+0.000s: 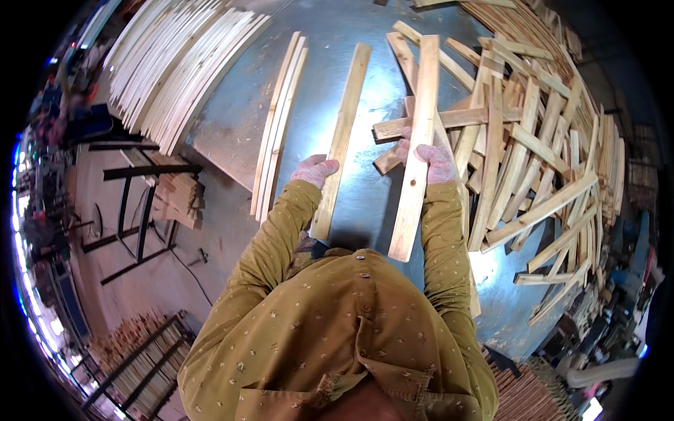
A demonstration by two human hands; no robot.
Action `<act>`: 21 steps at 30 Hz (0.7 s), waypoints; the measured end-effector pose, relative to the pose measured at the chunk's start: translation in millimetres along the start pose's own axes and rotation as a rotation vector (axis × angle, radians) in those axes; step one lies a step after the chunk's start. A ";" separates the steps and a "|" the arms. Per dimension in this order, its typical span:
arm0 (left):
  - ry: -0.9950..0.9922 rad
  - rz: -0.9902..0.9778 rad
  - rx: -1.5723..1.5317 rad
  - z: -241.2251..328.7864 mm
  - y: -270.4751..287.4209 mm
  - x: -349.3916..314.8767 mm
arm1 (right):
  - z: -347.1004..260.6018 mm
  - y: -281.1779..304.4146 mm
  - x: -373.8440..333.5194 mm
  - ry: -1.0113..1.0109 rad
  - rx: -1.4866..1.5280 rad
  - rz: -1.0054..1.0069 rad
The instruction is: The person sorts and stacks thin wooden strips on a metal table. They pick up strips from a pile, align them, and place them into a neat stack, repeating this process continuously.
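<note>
My left hand [315,170], in a pale glove, is closed on the left edge of a long wooden slat [343,133], thumb on top. This slat runs away from me over the metal table [319,91]. My right hand [437,163], gloved too, grips a second wooden slat [421,133], its thumb on the face and fingers round the far side. That slat is tilted, its near end close to my body. Several narrow strips [283,126] lie side by side just left of my left hand. A jumbled heap of slats [519,147] lies beyond my right hand.
Neat rows of pale strips [179,59] cover the table's far left. More strips [523,21] line the far right edge. On the floor at left stand a black metal frame [140,203] and a rack of upright sticks [137,351]. Stacked wood [530,389] sits at lower right.
</note>
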State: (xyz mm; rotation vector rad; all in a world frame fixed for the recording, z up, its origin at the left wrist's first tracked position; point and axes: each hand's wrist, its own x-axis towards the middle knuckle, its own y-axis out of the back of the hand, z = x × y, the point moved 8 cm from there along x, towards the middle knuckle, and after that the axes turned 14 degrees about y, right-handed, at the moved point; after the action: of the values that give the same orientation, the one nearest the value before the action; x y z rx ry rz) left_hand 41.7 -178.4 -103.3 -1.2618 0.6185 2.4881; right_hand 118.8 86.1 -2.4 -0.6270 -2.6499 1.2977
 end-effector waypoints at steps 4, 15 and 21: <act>-0.046 0.122 0.231 27.0 26.4 -31.1 | 52.3 -12.8 -15.7 -0.178 0.177 0.086; -0.116 0.676 0.647 30.2 107.8 -36.2 | 88.0 -7.0 -83.9 -0.333 -0.063 0.099; -0.457 -0.390 -0.264 27.6 -5.5 -81.9 | 38.6 -59.5 -39.5 0.233 -1.560 0.041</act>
State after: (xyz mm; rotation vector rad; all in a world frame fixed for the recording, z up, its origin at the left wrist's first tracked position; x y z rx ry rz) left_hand 72.2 -164.7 -23.5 -0.7461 -0.0649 2.4401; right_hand 125.1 9.1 22.6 -0.7983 -2.8866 -1.0592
